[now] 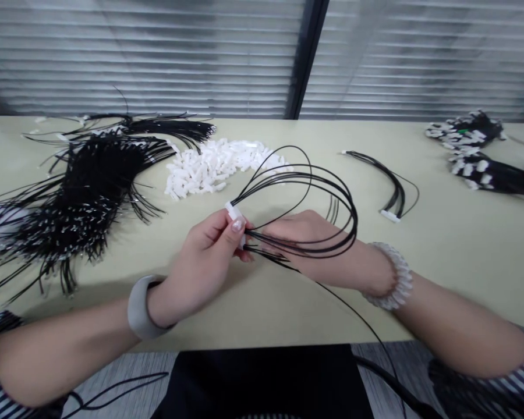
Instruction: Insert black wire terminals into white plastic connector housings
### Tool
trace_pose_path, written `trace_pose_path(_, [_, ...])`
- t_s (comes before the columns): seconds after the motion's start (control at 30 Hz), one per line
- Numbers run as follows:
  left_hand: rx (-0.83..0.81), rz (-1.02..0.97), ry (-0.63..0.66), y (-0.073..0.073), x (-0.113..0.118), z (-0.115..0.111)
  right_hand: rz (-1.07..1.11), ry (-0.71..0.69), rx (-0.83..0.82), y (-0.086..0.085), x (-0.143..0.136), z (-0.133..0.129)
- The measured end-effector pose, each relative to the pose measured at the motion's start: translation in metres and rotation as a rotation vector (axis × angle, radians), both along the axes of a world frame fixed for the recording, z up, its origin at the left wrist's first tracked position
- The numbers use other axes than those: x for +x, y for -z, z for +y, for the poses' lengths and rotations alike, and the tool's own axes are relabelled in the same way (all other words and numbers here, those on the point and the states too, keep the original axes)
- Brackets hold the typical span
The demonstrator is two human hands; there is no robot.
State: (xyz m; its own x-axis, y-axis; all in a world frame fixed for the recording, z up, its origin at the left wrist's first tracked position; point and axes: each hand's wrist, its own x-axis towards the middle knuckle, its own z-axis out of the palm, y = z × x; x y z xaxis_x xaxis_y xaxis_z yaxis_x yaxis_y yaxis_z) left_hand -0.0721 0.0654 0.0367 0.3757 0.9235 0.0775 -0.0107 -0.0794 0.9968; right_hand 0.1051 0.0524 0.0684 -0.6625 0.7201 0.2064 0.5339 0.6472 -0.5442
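A: So, where's the long white plastic connector (234,212) held?
B: Above pale table (253,308), pinched in left hand (198,259), long axis slanted. Thin black wires (354,218) looped toward nearby right hand (308,224); its grip can't be told.

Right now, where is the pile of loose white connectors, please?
In the head view, the white connector pile lies on the table beyond the left hand, just right of the large heap of black wires.
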Motion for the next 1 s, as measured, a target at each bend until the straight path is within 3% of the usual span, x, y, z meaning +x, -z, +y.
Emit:
trace_pose_path(0.1, [-0.082, -0.054, 0.029, 0.001, 0.001, 0.001, -0.102, 0.067, 0.102, 0.001, 0.0, 0.0])
trace_pose_path(0.23, [-0.168, -0.097, 0.002, 0.001, 0.002, 0.003, -0.429, 0.224, 0.405, -0.004, 0.012, 0.001])
trace_pose_path(0.33, [-0.223, -0.159, -0.05, -0.002, 0.003, 0.004, -0.573, 0.501, 0.555, -0.01, 0.035, 0.009])
trace_pose_path(0.4, [-0.266, -0.174, -0.076, -0.004, 0.003, 0.004, -0.509, 0.687, 0.613, -0.013, 0.052, 0.018])
trace_pose_path(0.5, [-0.285, -0.166, -0.094, -0.005, 0.003, 0.004, 0.002, 0.842, 0.625, -0.017, 0.068, 0.029])
trace_pose_path(0.63, [-0.241, -0.107, -0.099, -0.005, 0.004, 0.005, 0.899, 0.811, 0.262, -0.035, 0.068, 0.028])
trace_pose_path(0.73, [-0.209, -0.068, -0.103, -0.004, 0.005, 0.005, 1.142, 0.801, 0.038, -0.05, 0.058, 0.014])
trace_pose_path(0.83, [-0.162, -0.013, -0.094, -0.002, 0.005, 0.003, 0.941, 0.706, 0.064, -0.049, 0.039, -0.002])
trace_pose_path(1.0, [-0.09, 0.086, -0.028, 0.0, 0.002, 0.001, 0.164, 0.415, 0.323, -0.028, 0.012, -0.013])
